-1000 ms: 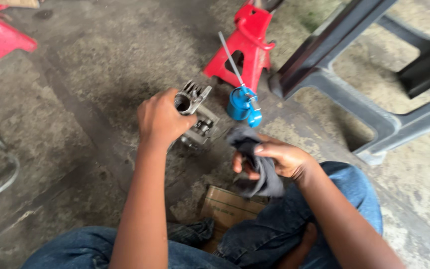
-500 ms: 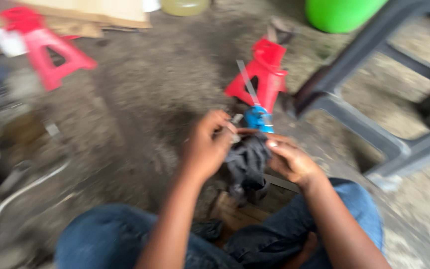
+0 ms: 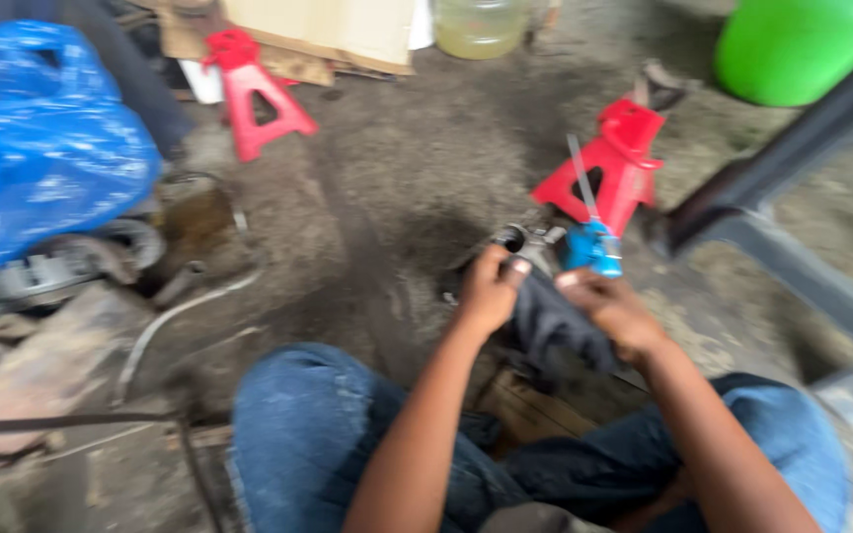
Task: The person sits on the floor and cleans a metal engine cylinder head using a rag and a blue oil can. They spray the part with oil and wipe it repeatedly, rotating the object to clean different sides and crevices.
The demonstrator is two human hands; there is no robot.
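Observation:
My left hand (image 3: 489, 291) grips a grey metal engine part (image 3: 525, 240) held low over the dirty concrete floor. My right hand (image 3: 612, 308) presses a dark rag (image 3: 553, 326) against that part, the cloth bunched between both hands. A small blue oil can (image 3: 592, 247) with a long thin spout stands just behind my right hand. My knees in blue jeans frame the bottom of the view. The picture is blurred by motion.
A red jack stand (image 3: 612, 170) stands behind the oil can, a second one (image 3: 254, 94) at the far left. A blue plastic bag (image 3: 37, 138), metal scrap and a curved tube (image 3: 165, 321) lie at left. A green container (image 3: 792, 44), grey chair legs (image 3: 792, 266) and cardboard (image 3: 328, 30) surround.
My two hands came together: the right brought the rag onto the metal part held by the left. The camera swung to the left, revealing the blue bag and scrap.

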